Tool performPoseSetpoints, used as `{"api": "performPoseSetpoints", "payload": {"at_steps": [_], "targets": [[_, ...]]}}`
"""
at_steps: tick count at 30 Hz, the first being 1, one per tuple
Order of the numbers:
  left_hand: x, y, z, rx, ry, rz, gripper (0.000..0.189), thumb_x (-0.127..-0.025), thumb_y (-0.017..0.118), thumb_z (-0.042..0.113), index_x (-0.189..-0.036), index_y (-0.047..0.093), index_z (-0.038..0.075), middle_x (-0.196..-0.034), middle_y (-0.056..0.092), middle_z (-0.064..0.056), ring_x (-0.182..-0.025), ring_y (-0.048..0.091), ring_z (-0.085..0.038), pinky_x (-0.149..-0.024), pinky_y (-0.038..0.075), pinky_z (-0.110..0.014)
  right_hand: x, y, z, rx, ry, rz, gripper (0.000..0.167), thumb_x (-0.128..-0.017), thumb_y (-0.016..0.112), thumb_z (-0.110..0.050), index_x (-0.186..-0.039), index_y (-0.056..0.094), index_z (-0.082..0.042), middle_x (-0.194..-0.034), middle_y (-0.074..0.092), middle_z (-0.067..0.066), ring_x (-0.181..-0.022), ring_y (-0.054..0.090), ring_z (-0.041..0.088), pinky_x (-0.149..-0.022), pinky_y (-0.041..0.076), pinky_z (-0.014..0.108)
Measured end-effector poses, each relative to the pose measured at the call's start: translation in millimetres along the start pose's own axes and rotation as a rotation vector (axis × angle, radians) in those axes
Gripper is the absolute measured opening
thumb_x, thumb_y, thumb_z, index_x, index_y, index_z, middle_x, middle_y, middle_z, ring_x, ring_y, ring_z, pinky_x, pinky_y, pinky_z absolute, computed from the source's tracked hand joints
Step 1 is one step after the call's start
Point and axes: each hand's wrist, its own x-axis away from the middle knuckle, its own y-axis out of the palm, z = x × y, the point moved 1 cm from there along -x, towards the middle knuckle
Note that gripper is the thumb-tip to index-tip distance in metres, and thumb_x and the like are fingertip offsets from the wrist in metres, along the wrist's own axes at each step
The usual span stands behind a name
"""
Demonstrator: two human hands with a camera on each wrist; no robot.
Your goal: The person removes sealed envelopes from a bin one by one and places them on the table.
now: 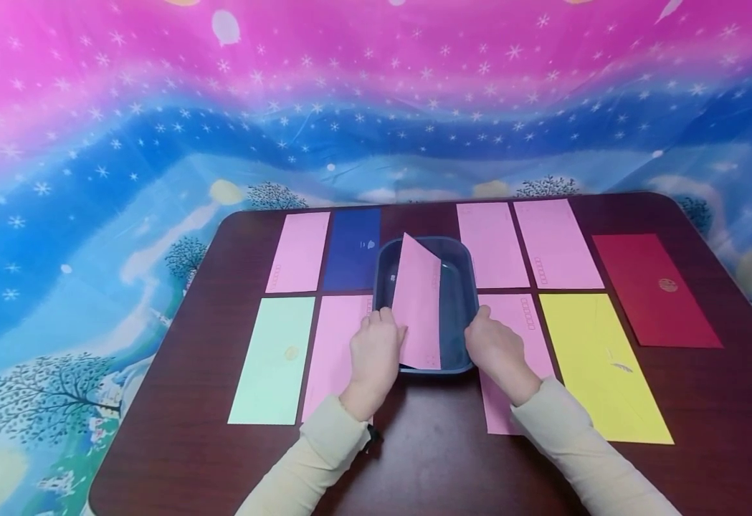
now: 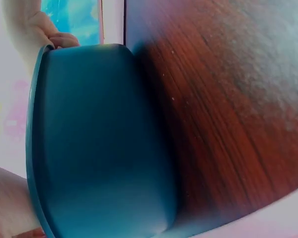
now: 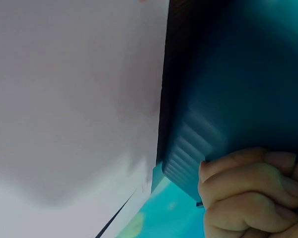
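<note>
A dark blue-grey plastic basin [image 1: 456,315] with a rounded rim is held between both hands at the middle of the table. My left hand [image 1: 376,355] grips its left rim near the front corner, and my right hand [image 1: 500,351] grips the right rim. Inside, a pink envelope [image 1: 419,308] leans at a slant, its pointed far end rising above the rim. The left thumb overlaps the envelope's edge in the head view. Seen from the left wrist, the basin's smooth side [image 2: 99,139] is close over the wood. In the right wrist view, curled fingers [image 3: 253,193] press against the basin's ribbed wall.
Flat envelopes lie in rows on the dark wooden table [image 1: 427,437]: several pink ones, a blue one [image 1: 351,251], a mint green one [image 1: 272,358], a yellow one [image 1: 598,358] and a red one [image 1: 653,287]. A patterned cloth [image 1: 376,93] hangs behind the table.
</note>
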Motion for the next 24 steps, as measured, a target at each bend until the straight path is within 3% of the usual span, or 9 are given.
{"api": "performPoseSetpoints", "payload": {"at_steps": [5, 13, 18, 24], "targets": [[-0.6, 0.9, -5.4, 0.086, -0.036, 0.047, 0.024, -0.095, 0.057, 0.026, -0.081, 0.059, 0.007, -0.059, 0.063, -0.007, -0.055, 0.064, -0.02, -0.045, 0.05, -0.033, -0.2, -1, 1, -0.002, 0.009, -0.007, 0.051, -0.098, 0.036, -0.019, -0.136, 0.027, 0.013, -0.071, 0.056, 0.017, -0.063, 0.055, 0.028, -0.052, 0.041, 0.034], [-6.0, -3.8, -28.5, 0.354, -0.178, -0.016, 0.023, -0.101, 0.046, 0.025, -0.097, 0.061, 0.008, -0.054, 0.059, -0.007, -0.051, 0.062, -0.025, -0.043, 0.043, -0.035, -0.7, -1, 2, -0.001, 0.014, 0.0, 0.048, -0.098, 0.036, -0.019, -0.133, 0.03, 0.013, -0.073, 0.057, 0.019, -0.063, 0.055, 0.029, -0.053, 0.041, 0.034], [-13.1, -12.0, -57.3, 0.471, -0.314, -0.089, 0.027, -0.102, 0.042, 0.025, -0.102, 0.059, 0.004, -0.057, 0.056, -0.01, -0.052, 0.057, -0.027, -0.045, 0.041, -0.034, -1.1, -1, 1, 0.004, 0.011, 0.006, 0.047, -0.099, 0.036, -0.019, -0.132, 0.03, 0.013, -0.076, 0.059, 0.02, -0.065, 0.056, 0.03, -0.054, 0.043, 0.036], [-22.8, -17.7, -107.9, 0.44, -0.45, -0.175, 0.034, -0.104, 0.036, 0.029, -0.109, 0.056, 0.003, -0.072, 0.062, -0.02, -0.062, 0.06, -0.033, -0.053, 0.045, -0.041, -0.6, -1, 0, -0.004, 0.006, 0.004, 0.047, -0.099, 0.036, -0.019, -0.133, 0.03, 0.013, -0.076, 0.059, 0.019, -0.065, 0.056, 0.029, -0.054, 0.043, 0.035]]}}
